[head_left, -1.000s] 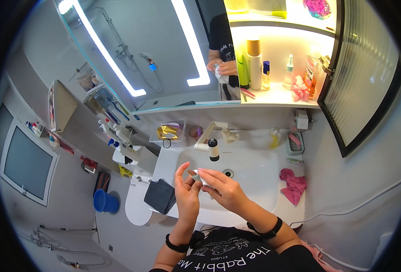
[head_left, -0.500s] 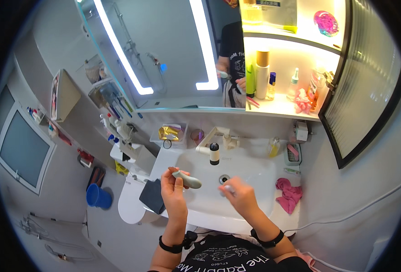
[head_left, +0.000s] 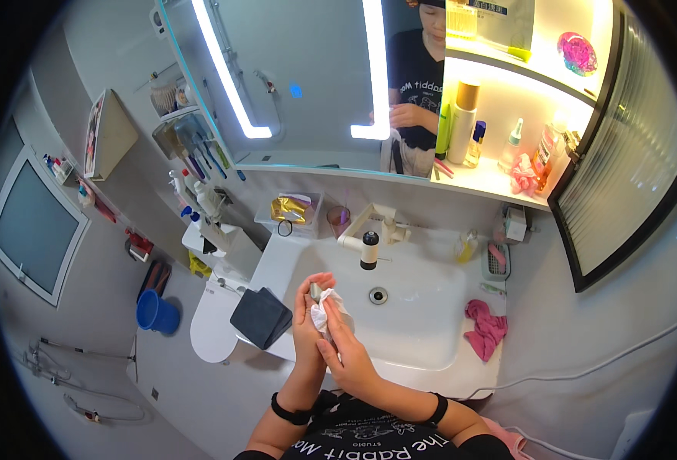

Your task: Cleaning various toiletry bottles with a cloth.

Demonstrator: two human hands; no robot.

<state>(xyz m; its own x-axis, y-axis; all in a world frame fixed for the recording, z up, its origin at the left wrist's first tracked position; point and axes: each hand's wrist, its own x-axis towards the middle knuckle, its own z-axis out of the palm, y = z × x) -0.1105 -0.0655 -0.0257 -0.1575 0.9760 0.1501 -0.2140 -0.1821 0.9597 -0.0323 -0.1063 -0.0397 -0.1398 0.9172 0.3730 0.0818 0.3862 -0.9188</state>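
Over the left front of the white sink (head_left: pixel 422 330), my two hands are together around a small pale green, rounded handheld device (head_left: pixel 315 292). My left hand (head_left: pixel 306 330) is closed round it from the left, and only one end of it shows. With my right hand (head_left: pixel 351 366) I press a crumpled white tissue (head_left: pixel 321 317) against the device, fingers laid along it. The tissue and fingers hide most of the device. Beyond my hands stands the beige faucet (head_left: pixel 388 222) with a black-tipped spout (head_left: pixel 370 249) over the basin.
Dark grey folded cloths (head_left: pixel 262 318) lie on the counter's left edge, a pink cloth (head_left: pixel 485 330) on its right. Behind the sink are a clear bin (head_left: pixel 292 211), a cup (head_left: pixel 339 221) and a soap bottle (head_left: pixel 465 246). A cabinet door (head_left: pixel 622 153) hangs open at upper right.
My right hand has moved left from over the drain to meet my left hand, bringing the white tissue onto the device. The view has shifted slightly.
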